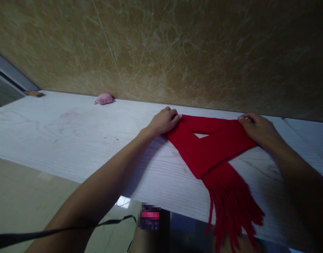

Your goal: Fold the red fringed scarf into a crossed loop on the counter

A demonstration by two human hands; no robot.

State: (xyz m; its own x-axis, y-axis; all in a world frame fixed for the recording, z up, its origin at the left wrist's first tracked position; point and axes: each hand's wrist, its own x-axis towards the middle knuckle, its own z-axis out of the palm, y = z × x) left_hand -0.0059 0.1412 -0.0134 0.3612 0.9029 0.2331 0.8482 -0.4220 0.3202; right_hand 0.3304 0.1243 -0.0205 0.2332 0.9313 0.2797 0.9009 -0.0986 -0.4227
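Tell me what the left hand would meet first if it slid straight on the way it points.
The red scarf: the left hand touches its folded corner, pointing right and away. Beyond that fold, probably the wall, though depth is unclear.

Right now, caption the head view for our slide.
Left hand and right hand hold a folded red fringed scarf on a white table.

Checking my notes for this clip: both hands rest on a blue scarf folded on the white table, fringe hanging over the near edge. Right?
No: the head view shows the scarf is red, not blue. The left hand and right hand do rest on it, folded on the white table, fringe hanging over the near edge.
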